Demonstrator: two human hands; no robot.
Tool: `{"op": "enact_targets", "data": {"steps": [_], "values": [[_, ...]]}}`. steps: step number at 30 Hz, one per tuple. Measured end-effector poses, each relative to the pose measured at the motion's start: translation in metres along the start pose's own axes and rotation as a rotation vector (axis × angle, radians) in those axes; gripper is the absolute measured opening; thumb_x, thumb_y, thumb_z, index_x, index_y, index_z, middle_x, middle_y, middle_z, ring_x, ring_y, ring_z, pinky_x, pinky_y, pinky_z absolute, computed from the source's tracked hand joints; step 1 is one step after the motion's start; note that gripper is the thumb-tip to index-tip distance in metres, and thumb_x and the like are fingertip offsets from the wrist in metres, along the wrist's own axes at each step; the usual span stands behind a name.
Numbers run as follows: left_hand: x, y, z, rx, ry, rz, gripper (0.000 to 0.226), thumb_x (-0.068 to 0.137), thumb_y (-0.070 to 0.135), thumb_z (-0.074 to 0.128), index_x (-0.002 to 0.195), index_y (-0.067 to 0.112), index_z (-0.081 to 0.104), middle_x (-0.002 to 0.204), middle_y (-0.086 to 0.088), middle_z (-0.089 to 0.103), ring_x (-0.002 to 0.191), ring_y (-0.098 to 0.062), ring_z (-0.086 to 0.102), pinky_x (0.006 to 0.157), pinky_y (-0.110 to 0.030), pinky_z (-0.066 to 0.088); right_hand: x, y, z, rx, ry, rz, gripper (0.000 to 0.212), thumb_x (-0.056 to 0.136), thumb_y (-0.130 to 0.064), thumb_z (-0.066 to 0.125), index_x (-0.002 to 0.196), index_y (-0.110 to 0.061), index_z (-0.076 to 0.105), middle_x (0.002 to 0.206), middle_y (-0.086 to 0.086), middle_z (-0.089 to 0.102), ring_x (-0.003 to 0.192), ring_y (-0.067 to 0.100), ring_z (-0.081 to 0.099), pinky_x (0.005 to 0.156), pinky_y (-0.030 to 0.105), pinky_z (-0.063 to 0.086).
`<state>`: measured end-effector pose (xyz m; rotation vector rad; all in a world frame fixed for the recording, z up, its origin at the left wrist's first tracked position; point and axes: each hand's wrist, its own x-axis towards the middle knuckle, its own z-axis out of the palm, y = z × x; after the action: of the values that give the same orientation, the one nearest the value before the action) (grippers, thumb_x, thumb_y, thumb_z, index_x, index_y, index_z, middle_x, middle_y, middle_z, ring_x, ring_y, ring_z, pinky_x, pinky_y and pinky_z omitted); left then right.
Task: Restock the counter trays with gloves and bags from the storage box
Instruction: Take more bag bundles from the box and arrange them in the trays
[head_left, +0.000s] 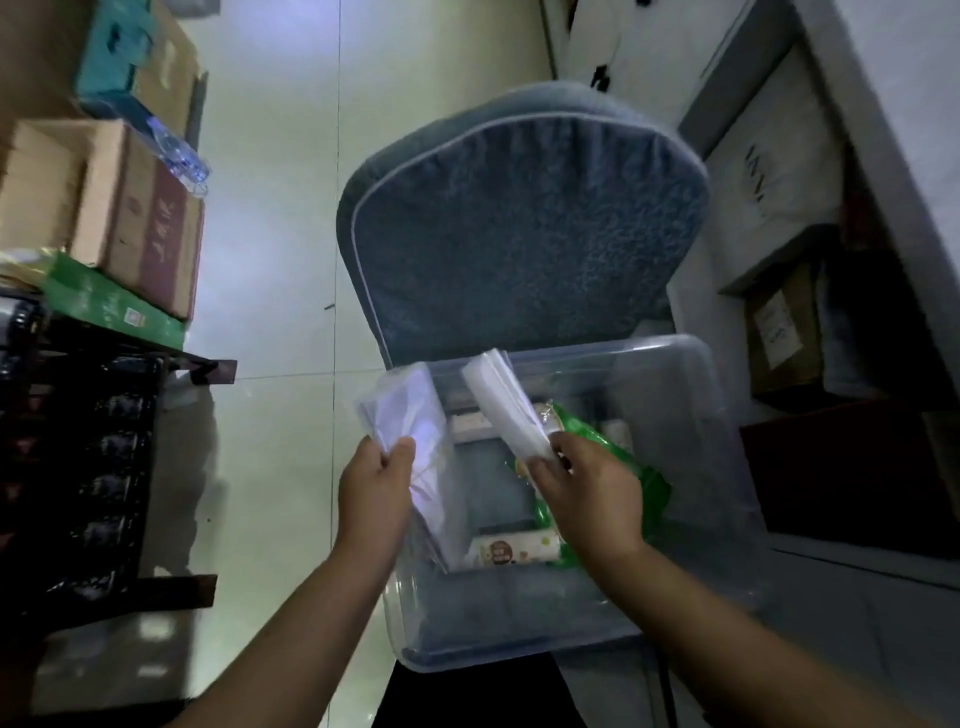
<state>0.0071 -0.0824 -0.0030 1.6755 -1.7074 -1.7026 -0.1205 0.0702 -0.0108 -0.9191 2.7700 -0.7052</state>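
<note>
— Left hand (376, 480) of mine is pinched on a flat clear packet (410, 441) — thumb on top, fingers under — held just over the left rim of the storage box (691, 405). Gloves or bags, I can't tell through the plastic.

— And your right hand (584, 493)?

— Closed on a folded white stack (506, 410), raised above the open box, which sits on the blue chair (519, 218).

— How do I carry them well?

— Grip near the middle, I reckon — thin film slides, and the left packet sags at its lower end. Keep both clear of the box wall when lifting away. No counter trays show from here, so I'd hold both packs firmly for the walk.
</note>
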Motion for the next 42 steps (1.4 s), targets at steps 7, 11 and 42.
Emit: {"op": "enact_targets", "data": {"steps": [7,11,42], "values": [[-0.063,0.077,0.015,-0.391,-0.209,-0.075,0.023,0.094,0.023,0.043,0.107,0.016,0.061,0.1,-0.017,0.069,0.092,-0.029,0.067,0.069,-0.037,0.057,-0.02,-0.065,-0.069,-0.078,0.219,-0.361,0.026,0.081,-0.031,0.064,0.103,-0.017,0.067,0.105,-0.002,0.071,0.069,0.019,0.055,0.055,0.028,0.046],[-0.088,0.107,0.008,-0.426,-0.36,-0.017,0.041,0.095,0.05,0.033,0.112,0.021,0.056,0.1,-0.008,0.071,0.09,-0.021,0.069,0.071,-0.033,0.057,-0.036,-0.074,-0.1,-0.141,0.249,-0.335,0.03,0.084,-0.033,0.061,0.11,-0.018,0.062,0.11,0.001,0.068,0.071,0.021,0.056,0.055,0.031,0.049],[-0.402,0.132,0.229,-0.083,-1.357,0.038,0.048,0.059,0.031,0.076,0.101,0.013,0.063,0.088,-0.009,0.075,0.082,-0.027,0.071,0.067,-0.037,0.056,-0.322,0.1,-0.364,0.941,0.141,0.812,0.054,0.06,-0.039,0.083,0.109,-0.038,0.06,0.109,-0.004,0.068,0.099,0.012,0.065,0.088,0.029,0.051]]}}
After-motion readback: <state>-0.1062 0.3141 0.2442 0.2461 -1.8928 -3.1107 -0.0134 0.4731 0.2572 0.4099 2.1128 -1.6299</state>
